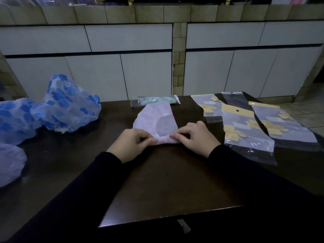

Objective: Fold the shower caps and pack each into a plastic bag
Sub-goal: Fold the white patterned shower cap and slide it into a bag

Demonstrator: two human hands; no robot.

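The left hand [135, 141] and the right hand [194, 135] sit close together on the dark worktop [166, 181], each with fingers and thumb curled to pinch the near edge of the pink shower cap [154, 118]. The two pinches almost meet at the middle of that edge, which looks like a way to keep the slippery film lined up while a fold is pressed in.

The cap lies flat and fans out away from the hands, wider at the near edge and already flattened into a wedge shape, so the folding seems partly done but the cap is not yet small enough for a bag.

Just beyond the cap's far edge lies a green rolled cap in a bag [156, 100], apparently a finished pack set out of the way.

To the right of the right hand, near but not touching it, empty plastic bags [245, 127] with yellow headers and flower prints are spread flat and overlapping, probably laid within reach for the next step.

Well to the left of the left hand, puffy blue-patterned shower caps [68, 107] sit unfolded in a loose heap, and a pale lilac cap [10, 163] lies nearer the worktop's left edge, waiting their turn.
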